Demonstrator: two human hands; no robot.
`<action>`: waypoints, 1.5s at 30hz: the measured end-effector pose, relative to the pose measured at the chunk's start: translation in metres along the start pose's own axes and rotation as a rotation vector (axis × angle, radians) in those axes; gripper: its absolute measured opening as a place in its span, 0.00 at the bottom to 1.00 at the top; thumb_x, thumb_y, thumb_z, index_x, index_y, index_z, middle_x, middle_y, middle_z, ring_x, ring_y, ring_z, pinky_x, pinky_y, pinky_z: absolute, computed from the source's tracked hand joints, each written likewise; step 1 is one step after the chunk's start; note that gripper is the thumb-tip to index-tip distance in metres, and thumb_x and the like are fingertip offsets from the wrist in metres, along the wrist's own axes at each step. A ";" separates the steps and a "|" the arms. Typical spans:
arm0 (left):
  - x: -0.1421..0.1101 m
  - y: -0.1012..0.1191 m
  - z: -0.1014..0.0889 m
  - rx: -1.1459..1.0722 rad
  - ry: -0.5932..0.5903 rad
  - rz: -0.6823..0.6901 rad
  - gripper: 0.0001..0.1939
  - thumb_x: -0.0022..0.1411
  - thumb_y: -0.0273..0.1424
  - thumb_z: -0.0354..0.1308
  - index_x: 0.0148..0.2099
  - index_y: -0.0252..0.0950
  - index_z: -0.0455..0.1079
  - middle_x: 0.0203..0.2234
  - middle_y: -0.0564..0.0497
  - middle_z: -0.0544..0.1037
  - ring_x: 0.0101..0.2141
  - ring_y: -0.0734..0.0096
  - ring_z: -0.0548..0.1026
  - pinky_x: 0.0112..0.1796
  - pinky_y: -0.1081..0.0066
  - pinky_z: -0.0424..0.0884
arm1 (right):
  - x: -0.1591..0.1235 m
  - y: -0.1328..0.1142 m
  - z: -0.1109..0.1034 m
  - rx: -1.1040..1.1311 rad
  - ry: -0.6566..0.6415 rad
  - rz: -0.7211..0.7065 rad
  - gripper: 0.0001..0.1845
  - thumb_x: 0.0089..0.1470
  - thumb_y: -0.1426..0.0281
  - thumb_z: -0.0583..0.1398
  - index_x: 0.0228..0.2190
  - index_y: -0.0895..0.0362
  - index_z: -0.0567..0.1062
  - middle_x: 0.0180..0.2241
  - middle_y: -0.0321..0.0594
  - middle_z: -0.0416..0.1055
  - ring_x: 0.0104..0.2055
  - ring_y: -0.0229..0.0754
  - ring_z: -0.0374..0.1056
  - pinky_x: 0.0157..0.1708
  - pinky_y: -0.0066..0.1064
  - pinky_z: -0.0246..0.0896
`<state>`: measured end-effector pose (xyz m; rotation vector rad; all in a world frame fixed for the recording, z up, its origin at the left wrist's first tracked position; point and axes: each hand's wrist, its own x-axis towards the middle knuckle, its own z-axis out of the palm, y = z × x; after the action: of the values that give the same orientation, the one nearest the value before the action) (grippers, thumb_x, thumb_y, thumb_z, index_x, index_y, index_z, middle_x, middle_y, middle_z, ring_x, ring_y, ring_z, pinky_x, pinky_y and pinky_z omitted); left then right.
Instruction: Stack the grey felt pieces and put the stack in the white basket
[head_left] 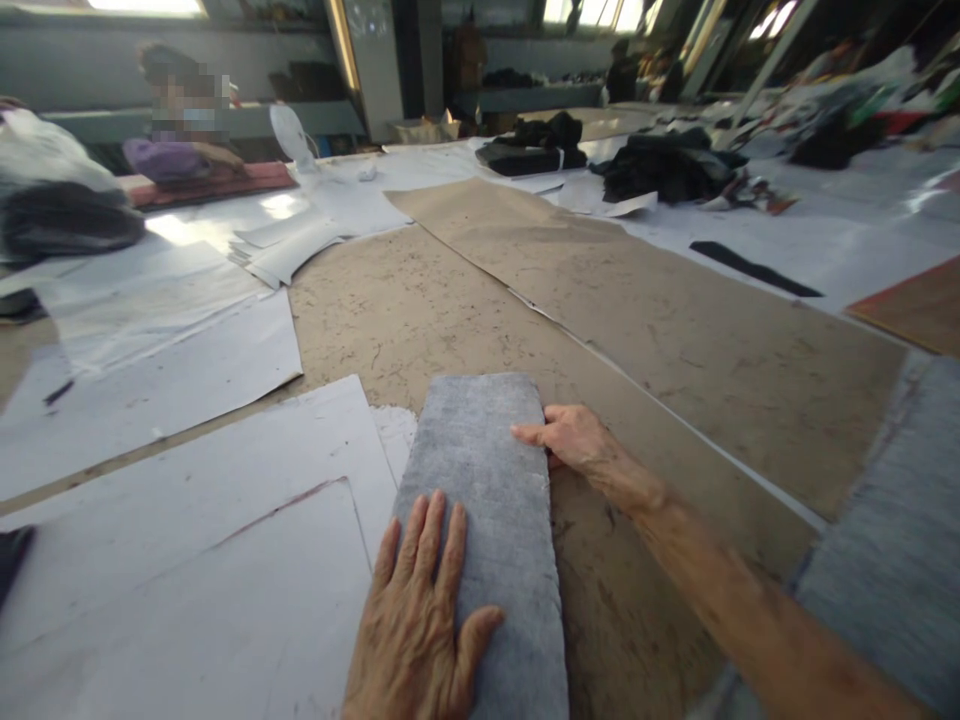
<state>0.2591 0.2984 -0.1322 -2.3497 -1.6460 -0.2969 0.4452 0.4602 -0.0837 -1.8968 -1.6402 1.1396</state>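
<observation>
A stack of grey felt-like fabric pieces (491, 490) lies on the table (420, 300) straight in front of me, long side running away from me. My left hand (420, 620) rests flat on its near left part, fingers stretched out and open. My right hand (574, 445) grips the stack's right edge, thumb on top and fingers curled along the side.
White paper sheets (187, 520) cover the table at left. A long brown paper sheet (675, 330) runs to the right. More grey fabric (892, 560) lies at far right. Black cloth piles (667, 165) sit at the back. Another person (184, 130) sits far left.
</observation>
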 end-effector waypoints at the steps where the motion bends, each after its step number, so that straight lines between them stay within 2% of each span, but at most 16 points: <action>1: 0.000 0.000 0.000 -0.003 -0.008 -0.001 0.39 0.58 0.51 0.44 0.63 0.29 0.47 0.60 0.40 0.54 0.60 0.54 0.53 0.57 0.57 0.45 | -0.008 0.002 0.000 0.034 -0.060 0.027 0.10 0.41 0.64 0.63 0.22 0.59 0.71 0.22 0.38 0.71 0.25 0.41 0.68 0.20 0.25 0.60; 3: -0.001 0.000 -0.001 -0.007 -0.033 -0.008 0.39 0.59 0.51 0.44 0.64 0.30 0.46 0.61 0.40 0.53 0.60 0.54 0.51 0.57 0.57 0.45 | -0.022 0.005 0.002 0.099 -0.154 0.064 0.08 0.40 0.66 0.62 0.22 0.59 0.72 0.21 0.37 0.71 0.25 0.41 0.68 0.21 0.25 0.60; 5: -0.001 0.000 -0.001 -0.010 -0.057 -0.015 0.39 0.59 0.51 0.44 0.64 0.30 0.45 0.61 0.41 0.51 0.61 0.55 0.50 0.57 0.57 0.45 | -0.032 0.009 0.005 0.148 -0.185 0.067 0.08 0.38 0.67 0.62 0.23 0.59 0.72 0.22 0.36 0.72 0.27 0.42 0.69 0.23 0.26 0.62; 9: -0.001 0.000 -0.003 -0.024 -0.096 -0.027 0.39 0.59 0.51 0.43 0.64 0.31 0.44 0.62 0.41 0.49 0.61 0.55 0.48 0.57 0.57 0.46 | -0.041 0.009 0.013 0.221 -0.141 0.060 0.10 0.40 0.65 0.61 0.27 0.58 0.72 0.25 0.35 0.72 0.30 0.43 0.69 0.27 0.27 0.64; 14: 0.000 0.001 -0.004 -0.048 -0.113 -0.041 0.39 0.59 0.51 0.43 0.64 0.32 0.43 0.62 0.42 0.48 0.61 0.55 0.47 0.57 0.56 0.46 | -0.050 0.003 0.023 0.243 -0.065 0.064 0.13 0.43 0.61 0.59 0.30 0.57 0.71 0.29 0.37 0.74 0.30 0.42 0.69 0.26 0.27 0.61; 16: -0.001 0.001 -0.004 -0.056 -0.123 -0.045 0.38 0.60 0.50 0.43 0.64 0.32 0.43 0.63 0.42 0.48 0.61 0.55 0.46 0.57 0.56 0.47 | -0.055 0.001 0.030 0.119 0.056 0.054 0.12 0.44 0.60 0.59 0.26 0.56 0.69 0.25 0.39 0.72 0.28 0.43 0.68 0.25 0.27 0.58; 18: -0.001 0.001 -0.003 -0.057 -0.126 -0.044 0.38 0.60 0.51 0.43 0.65 0.32 0.42 0.63 0.42 0.47 0.61 0.55 0.46 0.57 0.55 0.48 | -0.060 -0.002 0.040 -0.135 0.228 0.031 0.14 0.49 0.58 0.57 0.23 0.56 0.65 0.22 0.42 0.70 0.27 0.44 0.67 0.24 0.28 0.54; 21: -0.001 0.001 -0.003 -0.046 -0.103 -0.032 0.39 0.59 0.51 0.42 0.64 0.31 0.43 0.62 0.41 0.49 0.61 0.54 0.47 0.56 0.55 0.51 | -0.063 -0.002 0.055 -0.428 0.380 0.005 0.15 0.57 0.61 0.52 0.24 0.57 0.63 0.21 0.46 0.70 0.26 0.45 0.67 0.24 0.29 0.50; 24: 0.001 0.001 -0.003 -0.024 -0.072 -0.022 0.39 0.60 0.51 0.42 0.64 0.31 0.43 0.62 0.40 0.50 0.61 0.55 0.48 0.56 0.56 0.53 | -0.061 0.001 0.062 -0.471 0.391 -0.018 0.12 0.59 0.65 0.52 0.27 0.58 0.64 0.23 0.49 0.70 0.26 0.46 0.68 0.23 0.29 0.47; 28: 0.002 0.002 -0.004 -0.025 -0.085 -0.038 0.38 0.60 0.50 0.41 0.64 0.32 0.42 0.62 0.41 0.49 0.61 0.55 0.48 0.55 0.55 0.56 | -0.059 0.003 0.057 -0.502 0.373 -0.070 0.11 0.59 0.66 0.52 0.28 0.59 0.65 0.23 0.47 0.70 0.26 0.45 0.68 0.22 0.28 0.48; 32: 0.001 0.004 -0.006 -0.049 -0.099 -0.057 0.36 0.61 0.49 0.42 0.64 0.33 0.44 0.62 0.41 0.49 0.61 0.55 0.48 0.55 0.54 0.57 | -0.068 -0.004 0.056 -0.512 0.354 -0.054 0.16 0.61 0.60 0.49 0.27 0.58 0.65 0.22 0.47 0.70 0.27 0.45 0.69 0.23 0.28 0.52; 34: 0.000 0.004 -0.007 -0.055 -0.094 -0.062 0.36 0.61 0.49 0.42 0.64 0.33 0.44 0.62 0.41 0.49 0.61 0.55 0.48 0.55 0.53 0.56 | -0.073 -0.008 0.064 -0.540 0.400 -0.020 0.19 0.61 0.57 0.48 0.30 0.60 0.65 0.24 0.49 0.70 0.28 0.47 0.69 0.23 0.29 0.53; 36: 0.001 0.004 -0.007 -0.046 -0.075 -0.052 0.37 0.61 0.49 0.42 0.64 0.33 0.43 0.62 0.40 0.49 0.61 0.55 0.49 0.55 0.53 0.56 | -0.077 -0.008 0.074 -0.587 0.475 0.008 0.18 0.61 0.58 0.49 0.33 0.61 0.65 0.25 0.49 0.71 0.28 0.47 0.69 0.22 0.30 0.52; 40: 0.003 0.003 -0.001 0.013 0.005 -0.017 0.37 0.59 0.50 0.43 0.63 0.31 0.47 0.60 0.39 0.53 0.60 0.55 0.53 0.52 0.55 0.60 | -0.074 -0.001 0.088 -0.640 0.591 0.023 0.15 0.62 0.64 0.48 0.30 0.61 0.65 0.24 0.48 0.70 0.26 0.47 0.69 0.20 0.30 0.49; 45: -0.001 -0.002 0.010 0.009 0.088 0.033 0.39 0.58 0.51 0.45 0.62 0.29 0.49 0.58 0.39 0.59 0.57 0.54 0.58 0.50 0.55 0.64 | -0.069 0.007 0.091 -0.662 0.679 -0.026 0.17 0.63 0.66 0.44 0.27 0.60 0.65 0.20 0.46 0.69 0.21 0.45 0.68 0.17 0.29 0.47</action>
<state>0.2573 0.3009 -0.1421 -2.3203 -1.5636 -0.3803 0.3805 0.3739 -0.1206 -2.2609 -1.7071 -0.1383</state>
